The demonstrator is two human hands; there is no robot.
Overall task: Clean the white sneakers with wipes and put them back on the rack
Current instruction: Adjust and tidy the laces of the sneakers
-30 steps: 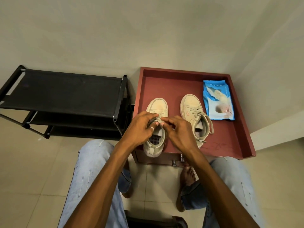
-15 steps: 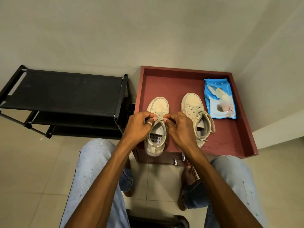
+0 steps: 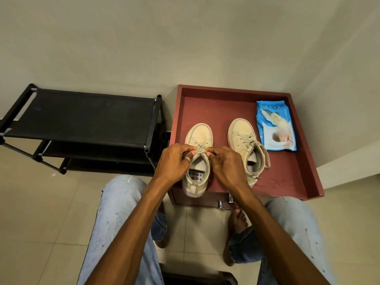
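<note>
We see a small reddish-brown wooden worktop (image 3: 216,108) with a raised rim, standing in the corner of a room with plain cream walls (image 3: 164,38) and a floor of pale glossy tiles (image 3: 41,202). On the worktop two off-white lace-up sneakers stand side by side with toes toward the wall: the left sneaker (image 3: 200,136) near the front edge, its heel a little over that edge, and the right sneaker (image 3: 242,130) just beside it. The left hand (image 3: 174,161) and the right hand (image 3: 228,165) meet over the left sneaker, and the fingers (image 3: 188,150) of both are curled and pinched on its grey laces (image 3: 200,151). A blue soft pack of wipes (image 3: 275,126) lies flat near the right rim. Left of the worktop, touching it, stands a black metal shoe rack (image 3: 86,116) with fabric shelves. Below we see knees in light blue jeans (image 3: 115,212) and a bare foot (image 3: 238,221) on the tiles.
</note>
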